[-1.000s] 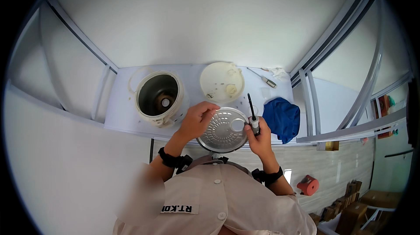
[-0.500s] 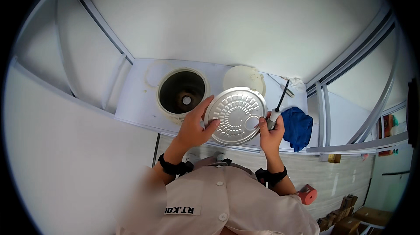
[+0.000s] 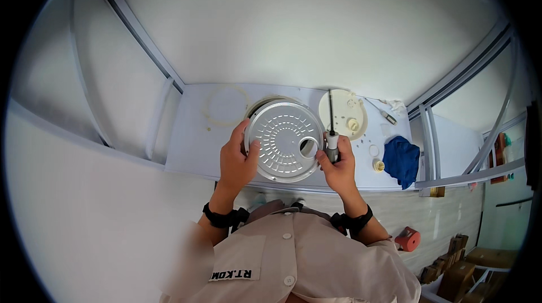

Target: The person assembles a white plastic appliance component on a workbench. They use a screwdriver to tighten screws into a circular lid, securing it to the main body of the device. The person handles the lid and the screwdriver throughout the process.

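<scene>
The scene is lit brightly and evenly, with only soft, faint shadows cast. Mild glare is seen on the round metal plate (image 3: 285,140). Straight edges are bent by fisheye distortion, and the corners are blacked out.

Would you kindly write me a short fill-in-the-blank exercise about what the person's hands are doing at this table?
1. Both hands hold a round perforated ____ plate.
2. The right hand also grips a ____ with its shaft pointing away from the person.
3. The cloth lying to the right on the table is ____.
4. The left hand grips the plate's ____ edge.

Missing words: metal; screwdriver; blue; left
</scene>
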{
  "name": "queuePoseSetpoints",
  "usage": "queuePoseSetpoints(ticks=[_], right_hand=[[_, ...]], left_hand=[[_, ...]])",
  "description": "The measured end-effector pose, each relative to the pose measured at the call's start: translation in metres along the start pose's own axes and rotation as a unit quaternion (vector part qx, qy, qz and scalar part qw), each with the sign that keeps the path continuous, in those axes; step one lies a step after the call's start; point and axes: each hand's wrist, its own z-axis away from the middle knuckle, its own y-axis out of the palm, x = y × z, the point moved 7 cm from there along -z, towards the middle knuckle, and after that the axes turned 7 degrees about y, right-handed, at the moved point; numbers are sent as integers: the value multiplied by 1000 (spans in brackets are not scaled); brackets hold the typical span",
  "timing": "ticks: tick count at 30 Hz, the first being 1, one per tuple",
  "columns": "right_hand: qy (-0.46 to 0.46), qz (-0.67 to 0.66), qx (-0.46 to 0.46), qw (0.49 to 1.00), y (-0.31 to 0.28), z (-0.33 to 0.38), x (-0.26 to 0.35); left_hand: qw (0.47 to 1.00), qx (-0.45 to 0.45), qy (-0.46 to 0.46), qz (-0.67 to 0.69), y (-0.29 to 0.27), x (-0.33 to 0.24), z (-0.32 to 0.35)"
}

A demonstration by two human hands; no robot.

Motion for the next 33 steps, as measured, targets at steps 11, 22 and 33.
queuePoseSetpoints(ticks=[11, 22, 33], right_hand=[[-16, 82, -37, 996, 46, -17, 12], [23, 91, -35, 995, 38, -38, 13], [1, 131, 8, 991, 37, -60, 14]], left_hand=[[996, 72, -43, -41, -26, 55, -16], [986, 138, -47, -77, -11, 61, -17], [989, 82, -24, -118, -9, 51, -18]])
